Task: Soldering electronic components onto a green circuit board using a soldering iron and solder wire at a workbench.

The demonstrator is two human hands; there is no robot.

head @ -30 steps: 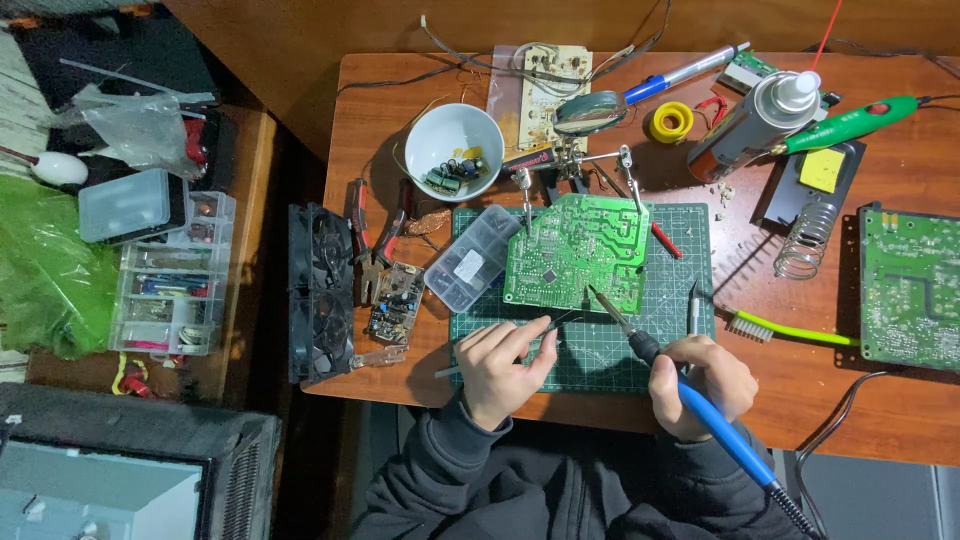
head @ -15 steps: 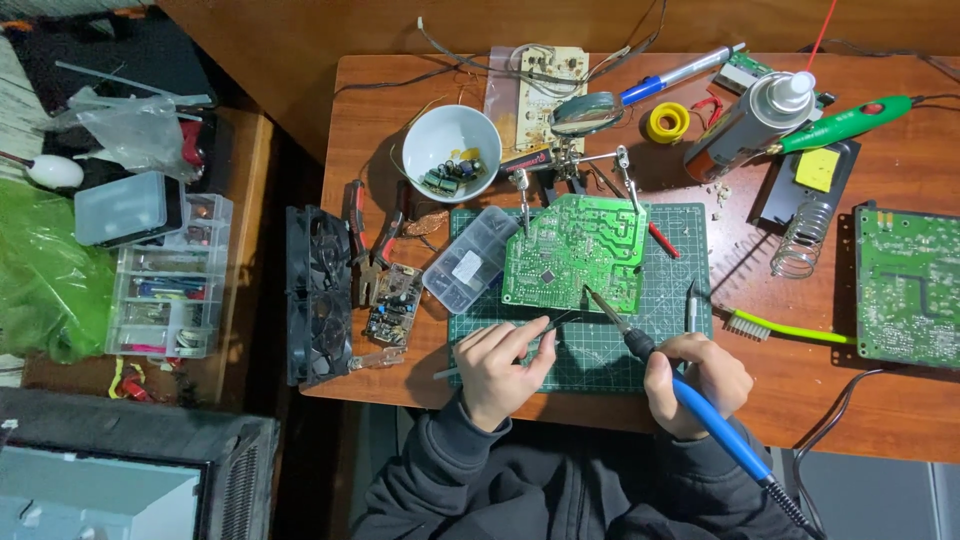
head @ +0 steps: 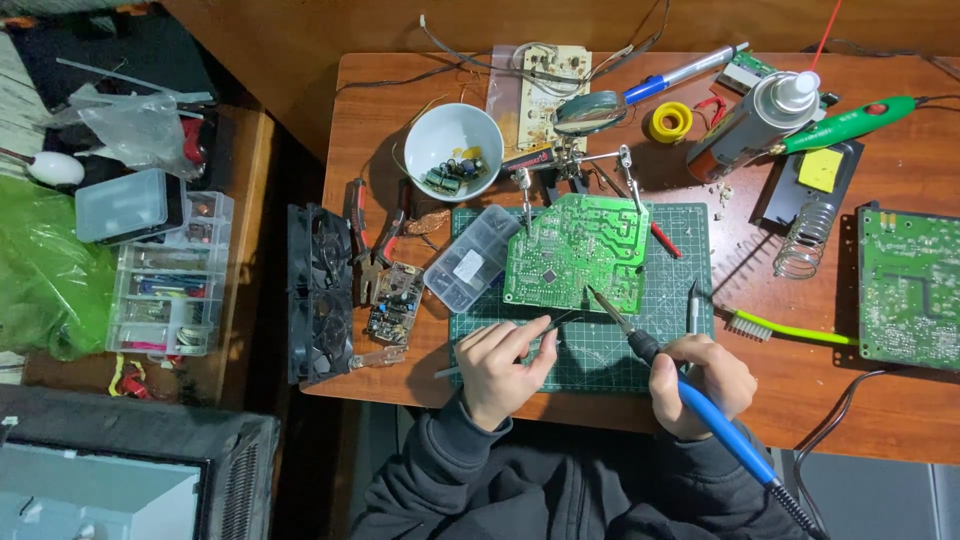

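A green circuit board (head: 580, 255) lies tilted on a dark green cutting mat (head: 680, 300) near the middle of the wooden counter (head: 900, 410), held at its far edge by the clips of a helping-hands stand (head: 572, 165). The board sits just beyond both hands, slightly closer to the right one.

The right hand (head: 700, 385) is closed in a pen-like grip on a blue-handled soldering iron (head: 690, 395), whose tip reaches up and left to the board's near edge. The left hand (head: 500, 365) rests on the mat's near left corner, its fingers pinched together on a thin dark tool, probably tweezers (head: 550, 325), pointing toward the same edge of the board.

A clear plastic parts box (head: 470, 258) lies just left of the board, and a white bowl (head: 455, 140) of small components stands farther back.
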